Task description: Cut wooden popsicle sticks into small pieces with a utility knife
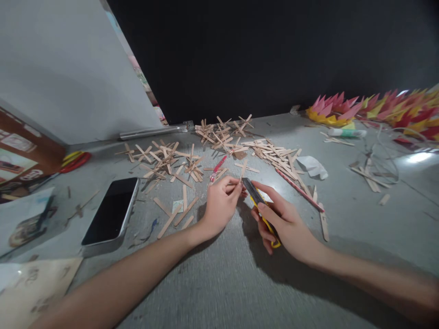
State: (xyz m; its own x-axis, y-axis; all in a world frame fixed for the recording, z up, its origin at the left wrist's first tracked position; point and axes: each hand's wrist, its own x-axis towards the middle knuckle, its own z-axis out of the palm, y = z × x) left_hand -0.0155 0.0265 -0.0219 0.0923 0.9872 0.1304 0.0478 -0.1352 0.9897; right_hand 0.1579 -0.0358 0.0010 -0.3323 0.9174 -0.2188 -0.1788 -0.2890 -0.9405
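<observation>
My left hand (222, 203) is closed in a pinch on a wooden craft stick (243, 169), whose upper end points away from me. In my right hand (286, 219) is a yellow and black utility knife (260, 203), its front end beside the stick and my left fingertips. Whether the blade touches the wood I cannot tell. Just beyond my left hand lies a red pen-like item (218, 165). Several loose craft sticks (176, 214) lie left of my left hand, and piles of crossed sticks (164, 157) spread behind both hands.
A phone (111, 210) lies at the left, near a brown box (27, 151). Behind stands a black panel (274, 55). To the right are a red striped stick (300, 189), crumpled white paper (313, 167), a glue stick (347, 133) and pink and yellow paper flowers (334, 109).
</observation>
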